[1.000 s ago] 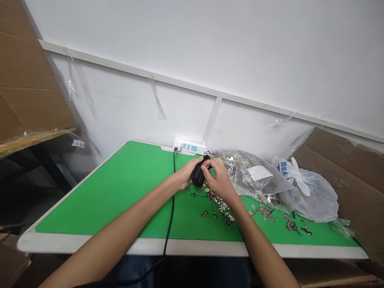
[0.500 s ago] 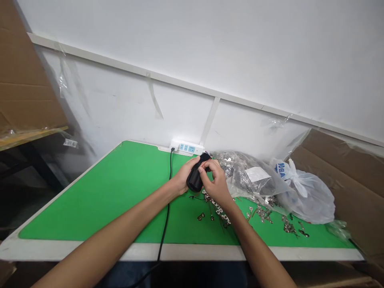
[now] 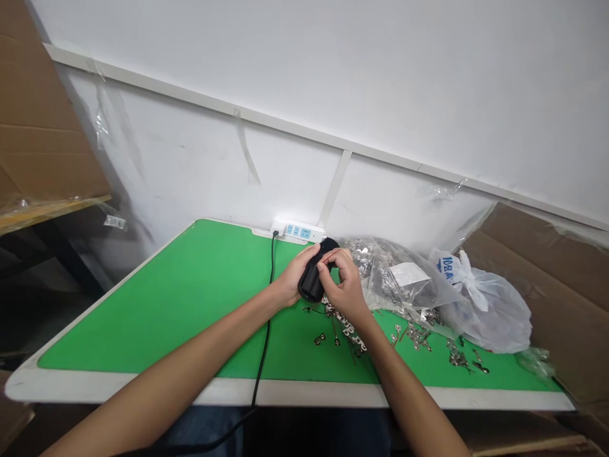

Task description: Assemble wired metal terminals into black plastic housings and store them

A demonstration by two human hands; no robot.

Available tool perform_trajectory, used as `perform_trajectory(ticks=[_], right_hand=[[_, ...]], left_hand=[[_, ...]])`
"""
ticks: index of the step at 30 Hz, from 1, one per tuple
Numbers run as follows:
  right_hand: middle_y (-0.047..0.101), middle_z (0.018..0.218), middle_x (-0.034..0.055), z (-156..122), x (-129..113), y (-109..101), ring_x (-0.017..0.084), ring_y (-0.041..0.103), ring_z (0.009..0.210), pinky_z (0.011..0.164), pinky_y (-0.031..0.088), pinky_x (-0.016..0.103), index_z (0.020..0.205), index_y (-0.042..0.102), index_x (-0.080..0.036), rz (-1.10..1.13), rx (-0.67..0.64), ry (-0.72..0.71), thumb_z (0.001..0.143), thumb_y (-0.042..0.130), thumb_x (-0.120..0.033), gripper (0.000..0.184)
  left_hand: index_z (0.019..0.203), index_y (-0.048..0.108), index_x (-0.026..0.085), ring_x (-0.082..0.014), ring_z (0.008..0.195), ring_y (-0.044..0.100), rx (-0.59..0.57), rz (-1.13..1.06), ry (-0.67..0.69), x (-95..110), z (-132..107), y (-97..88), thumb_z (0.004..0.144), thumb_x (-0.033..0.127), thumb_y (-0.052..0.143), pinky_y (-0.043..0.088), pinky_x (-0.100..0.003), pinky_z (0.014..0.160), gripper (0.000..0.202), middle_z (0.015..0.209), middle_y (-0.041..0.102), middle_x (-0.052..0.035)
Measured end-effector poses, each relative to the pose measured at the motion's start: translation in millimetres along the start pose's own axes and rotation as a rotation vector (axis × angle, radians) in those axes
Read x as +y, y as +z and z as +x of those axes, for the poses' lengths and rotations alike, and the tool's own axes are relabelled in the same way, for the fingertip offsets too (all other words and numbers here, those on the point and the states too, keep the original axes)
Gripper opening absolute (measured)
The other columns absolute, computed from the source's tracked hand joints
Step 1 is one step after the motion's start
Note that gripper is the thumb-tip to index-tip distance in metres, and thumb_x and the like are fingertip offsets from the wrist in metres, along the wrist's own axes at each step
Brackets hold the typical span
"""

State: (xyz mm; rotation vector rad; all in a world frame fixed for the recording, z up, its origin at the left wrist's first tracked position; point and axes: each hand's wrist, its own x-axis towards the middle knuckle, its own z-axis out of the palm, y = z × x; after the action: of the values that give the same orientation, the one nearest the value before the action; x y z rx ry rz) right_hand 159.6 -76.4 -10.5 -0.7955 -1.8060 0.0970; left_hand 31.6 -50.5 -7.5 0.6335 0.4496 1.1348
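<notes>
My left hand (image 3: 292, 279) is wrapped round the left side of a long black plastic housing (image 3: 311, 284), held tilted above the green mat. The housing has rounded ends and a hollow along its face. Over it, my right hand (image 3: 343, 282) has thumb and forefinger pinched at a thin red wire (image 3: 332, 255). The fingertips cover the spot where the wire meets the housing. Small metal contact pieces (image 3: 347, 327), some with short wires, lie scattered on the mat beneath my right hand.
A green mat (image 3: 181, 304) covers the white-edged table. A white power strip (image 3: 299, 231) lies against the wall, its black cable (image 3: 264, 355) running over the front edge. To the right are a clear bag of metal parts (image 3: 394, 273), a tied white bag (image 3: 490, 311) and cardboard (image 3: 537, 285).
The housing has turned slightly, showing more of its far end beyond my right fingers. Both hands keep their grip, and the camera view has shifted a little.
</notes>
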Motion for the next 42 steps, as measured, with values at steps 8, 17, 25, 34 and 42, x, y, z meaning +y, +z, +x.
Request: perform_trajectory(ticks=[8,17,25,34,42], right_hand=[[0.063,0.083,0.0021,-1,3,0,0.021,0.058,0.084,0.080,0.046,0.038,0.084,0.056,-0.025,0.015,0.027,-0.015,0.098,0.056,-0.021,0.014],[0.068,0.087,0.0025,-1,5,-1,0.021,0.060,0.088,0.084,0.048,0.039,0.084,0.059,-0.025,0.061,-0.004,0.029,0.098,0.060,-0.024,0.014],[0.068,0.088,0.0026,-1,5,-1,0.021,0.060,0.090,0.085,0.048,0.039,0.084,0.058,-0.025,0.056,-0.030,0.042,0.097,0.059,-0.023,0.013],[0.065,0.084,0.0015,0,0,0,0.020,0.059,0.085,0.083,0.047,0.038,0.084,0.058,-0.024,0.048,0.016,-0.004,0.096,0.059,-0.018,0.013],[0.069,0.088,0.0037,-2,6,4,0.024,0.062,0.094,0.089,0.051,0.044,0.091,0.062,-0.025,-0.046,0.042,-0.030,0.096,0.059,-0.023,0.007]], left_hand=[[0.087,0.071,0.014,-0.0136,0.069,0.062,-0.045,0.014,-0.001,0,3,-4.9,0.087,0.032,0.078,0.050,-0.025,0.072,0.020,0.080,0.070,-0.0019],[0.081,0.069,0.015,-0.0124,0.070,0.059,-0.057,0.024,0.098,-5,10,-10.0,0.085,0.030,0.081,0.048,-0.024,0.069,0.020,0.076,0.065,0.0006],[0.086,0.071,0.014,-0.0141,0.069,0.061,-0.063,-0.007,0.016,-8,8,-11.6,0.088,0.032,0.078,0.049,-0.026,0.070,0.019,0.077,0.068,-0.0012],[0.087,0.072,0.014,-0.0134,0.072,0.061,-0.070,0.002,0.047,-8,5,-10.9,0.088,0.031,0.079,0.050,-0.026,0.075,0.018,0.080,0.067,-0.0009],[0.082,0.071,0.014,-0.0131,0.069,0.061,-0.021,0.052,0.010,-1,13,-13.3,0.083,0.030,0.081,0.050,-0.024,0.072,0.018,0.076,0.069,-0.0005]])
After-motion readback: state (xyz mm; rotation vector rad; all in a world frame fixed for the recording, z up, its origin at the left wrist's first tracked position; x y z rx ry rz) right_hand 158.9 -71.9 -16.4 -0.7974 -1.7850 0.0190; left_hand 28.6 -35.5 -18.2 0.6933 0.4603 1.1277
